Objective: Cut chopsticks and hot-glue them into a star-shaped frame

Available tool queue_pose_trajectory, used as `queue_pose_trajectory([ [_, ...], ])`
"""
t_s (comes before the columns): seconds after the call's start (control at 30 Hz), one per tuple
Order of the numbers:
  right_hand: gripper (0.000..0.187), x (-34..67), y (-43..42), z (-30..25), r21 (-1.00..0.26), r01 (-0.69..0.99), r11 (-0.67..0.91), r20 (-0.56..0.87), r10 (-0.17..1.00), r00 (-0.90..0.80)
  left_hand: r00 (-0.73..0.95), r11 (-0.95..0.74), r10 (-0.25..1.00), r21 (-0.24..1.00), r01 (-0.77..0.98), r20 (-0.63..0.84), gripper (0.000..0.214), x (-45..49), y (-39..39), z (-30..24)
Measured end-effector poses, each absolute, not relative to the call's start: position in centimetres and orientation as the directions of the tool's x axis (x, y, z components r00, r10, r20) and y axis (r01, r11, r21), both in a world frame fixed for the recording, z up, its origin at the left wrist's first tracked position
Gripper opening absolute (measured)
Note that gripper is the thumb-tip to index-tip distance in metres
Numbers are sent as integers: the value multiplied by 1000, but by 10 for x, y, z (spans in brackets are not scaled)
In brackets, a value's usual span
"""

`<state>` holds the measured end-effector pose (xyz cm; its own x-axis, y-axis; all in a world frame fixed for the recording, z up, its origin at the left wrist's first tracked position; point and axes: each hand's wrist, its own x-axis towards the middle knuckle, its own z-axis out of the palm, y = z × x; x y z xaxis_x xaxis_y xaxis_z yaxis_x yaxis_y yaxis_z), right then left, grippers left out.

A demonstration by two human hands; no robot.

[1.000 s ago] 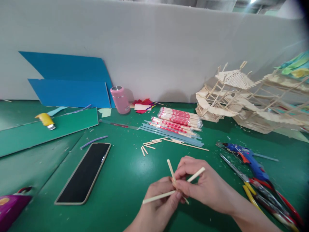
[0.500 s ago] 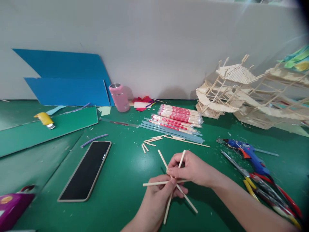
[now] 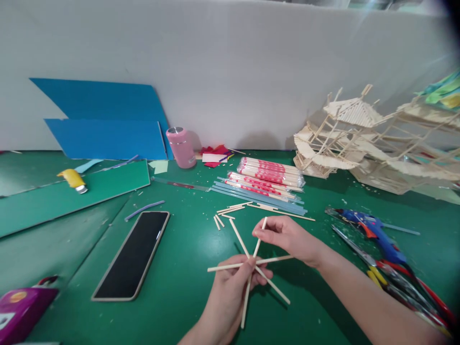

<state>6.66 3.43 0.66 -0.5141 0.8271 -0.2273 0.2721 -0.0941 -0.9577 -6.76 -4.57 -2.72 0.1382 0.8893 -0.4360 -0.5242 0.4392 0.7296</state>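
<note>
Three thin wooden sticks (image 3: 240, 238) cross at their middles in a star shape above the table. My left hand (image 3: 233, 282) pinches them at the crossing, thumb on top and fingers underneath. My right hand (image 3: 283, 237) has its thumb and fingertips closed around the upper right end of one stick. Beyond the hands lie several short cut sticks (image 3: 230, 209) on the green tabletop (image 3: 187, 268). Whether the crossing is glued is hidden by my left thumb.
To the right lie a blue glue gun (image 3: 373, 230) and scissors with pliers (image 3: 359, 251). A phone (image 3: 134, 256) is at left, with a yellow cutter (image 3: 74, 179) beyond. Packed sticks (image 3: 269, 172), a pink tumbler (image 3: 181, 148) and a stick-built model (image 3: 354, 115) stand at the back.
My right hand has moved up and away from the crossing, out to the end of a stick. The crossing now shows more, and my left hand keeps its pinch.
</note>
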Motion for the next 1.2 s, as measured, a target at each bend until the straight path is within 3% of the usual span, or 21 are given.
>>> queue_pose_trajectory([
  [0.87, 31, 62, 34, -6, -967, 208, -149, -230, 860, -455, 20, 381, 884, 695, -609, -467, 22, -76, -39, -28],
  [0.93, 37, 64, 36, -2, -968, 240, -68, -153, 922, -355, -25, 355, 883, 704, -615, -468, 22, -79, -36, -30],
  [1.03, 34, 60, 33, 9, -888, 415, 198, 124, 972, -200, -64, 310, 901, 739, -598, -430, 21, -81, -34, -31],
  [1.1, 22, 51, 29, 18, -756, 514, 404, 277, 910, -309, -74, 273, 924, 784, -558, -374, 19, -81, -34, -29],
  [1.2, 18, 32, 22, 29, -509, 624, 593, 314, 803, -507, -121, 203, 951, 871, -447, -284, 21, -80, -36, -25],
])
